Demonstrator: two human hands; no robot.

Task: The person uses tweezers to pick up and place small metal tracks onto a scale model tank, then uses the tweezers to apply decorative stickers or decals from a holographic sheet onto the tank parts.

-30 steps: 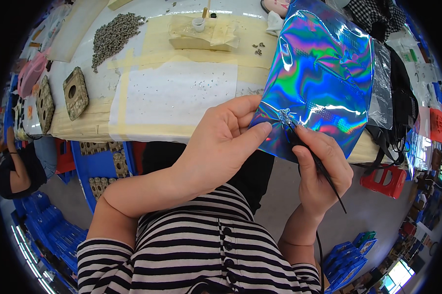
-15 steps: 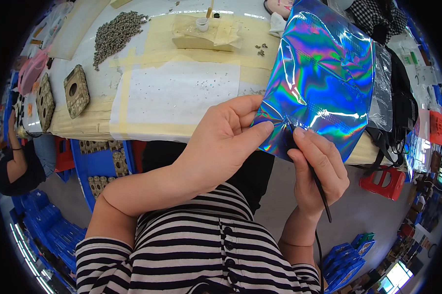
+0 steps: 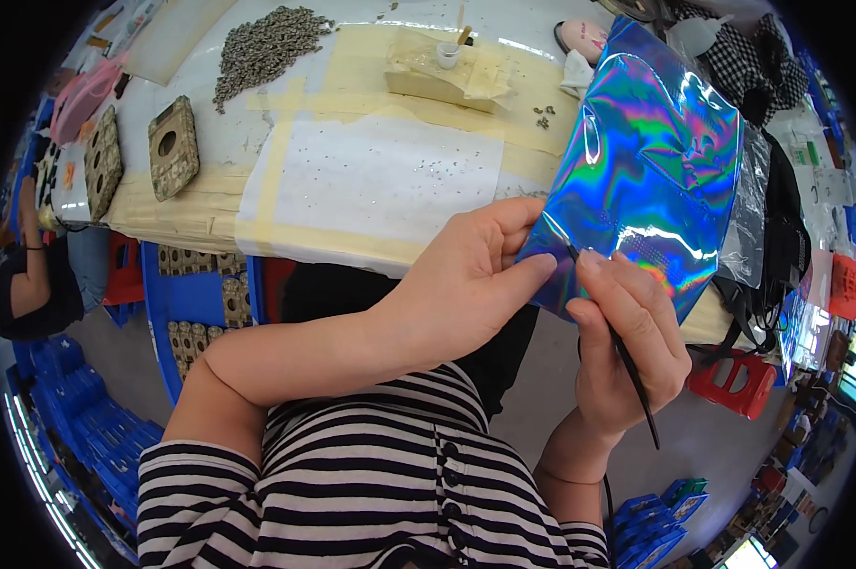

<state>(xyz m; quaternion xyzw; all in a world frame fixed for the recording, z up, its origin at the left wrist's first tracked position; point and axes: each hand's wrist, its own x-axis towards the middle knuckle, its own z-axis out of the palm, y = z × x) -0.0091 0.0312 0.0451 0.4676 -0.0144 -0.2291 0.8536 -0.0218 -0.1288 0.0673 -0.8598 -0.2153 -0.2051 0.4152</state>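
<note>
My left hand pinches the lower left edge of a shiny blue holographic bag or sheet between thumb and fingers. In my right hand is a slim black tool, gripped like a pen. Its tip meets or nearly meets the shiny material beside my left thumb, and its tapered end points down toward me. From these frames I cannot tell if the tool is a brush or tweezers. The material stands up over the table's right part, creased and reflecting rainbow colours.
White paper with tiny shiny bits lies on the table. Behind it are a small cup on a taped block and a pile of small metallic pieces. Patterned plates stand left; a red stool is below right.
Both hands and the shiny material have shifted slightly right and down in the picture, and the view has turned a little. The material's creases and reflections differ near the tool's tip. Both grips persist.
</note>
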